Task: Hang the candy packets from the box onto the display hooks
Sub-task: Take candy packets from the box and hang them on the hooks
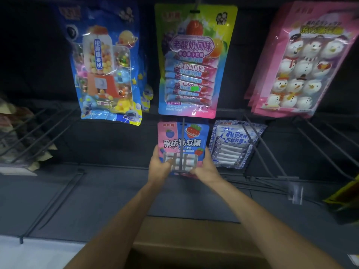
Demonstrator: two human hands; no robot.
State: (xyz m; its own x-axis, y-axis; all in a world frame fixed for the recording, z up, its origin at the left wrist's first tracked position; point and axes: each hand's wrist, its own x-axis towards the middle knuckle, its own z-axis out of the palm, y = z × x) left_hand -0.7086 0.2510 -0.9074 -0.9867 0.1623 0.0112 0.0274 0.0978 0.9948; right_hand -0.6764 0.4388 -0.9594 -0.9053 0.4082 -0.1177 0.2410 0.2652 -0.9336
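While both hands hold the pink-and-blue fruit candy packet (182,146) by its lower corners, left hand (160,165), right hand (206,165), on the lower display hook (183,144): you slide it squarely back, keeping the hang-hole level.

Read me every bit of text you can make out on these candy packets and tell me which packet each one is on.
"果味卷软糖": pink and blue packet held by left hand and right hand.
"老酸奶风味": rainbow packet, top middle.
"JIAXINGUOZHI RUANTANG": same packet, bottom edge, partly blurred.
"扭趣糖果机": blue gumball packet.
"老酸奶风味 拉丝软糖": blue-and-white packet.
Pink snowman packet: title too blurred.
Small brand logos: unreadable.
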